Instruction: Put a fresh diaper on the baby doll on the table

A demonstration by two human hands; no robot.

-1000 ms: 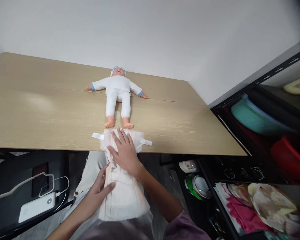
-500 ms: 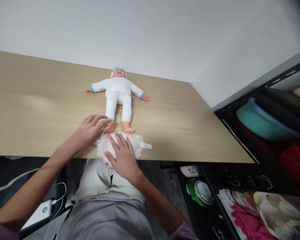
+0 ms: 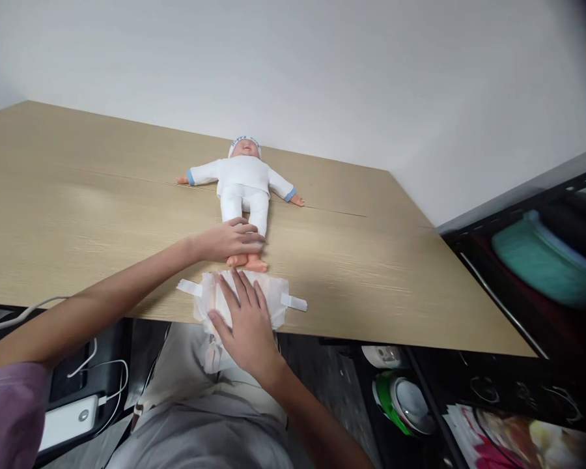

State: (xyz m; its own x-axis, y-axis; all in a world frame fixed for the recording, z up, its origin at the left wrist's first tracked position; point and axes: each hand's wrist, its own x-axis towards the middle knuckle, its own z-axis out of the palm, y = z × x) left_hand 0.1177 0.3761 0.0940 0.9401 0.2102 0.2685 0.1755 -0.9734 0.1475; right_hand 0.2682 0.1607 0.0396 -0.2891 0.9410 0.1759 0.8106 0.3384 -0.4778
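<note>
A baby doll (image 3: 243,184) in white clothes and a cap lies on its back on the wooden table (image 3: 78,215), feet toward me. My left hand (image 3: 229,240) is closed around the doll's lower legs, just above its feet. A white diaper (image 3: 273,299) with side tabs lies at the table's near edge, partly hanging over it. Fingers spread, my right hand (image 3: 241,322) rests flat on the diaper and presses it down.
A dark shelf unit stands to the right with a teal tub (image 3: 547,260) and, lower down, a green-rimmed item (image 3: 400,400). A white power bank (image 3: 71,420) with cables lies below the table at left. A white wall runs behind the table.
My left hand left the hanging diaper, reached up over the table and closed on the doll's lower legs. My right hand stayed flat on the diaper. The view shifted left.
</note>
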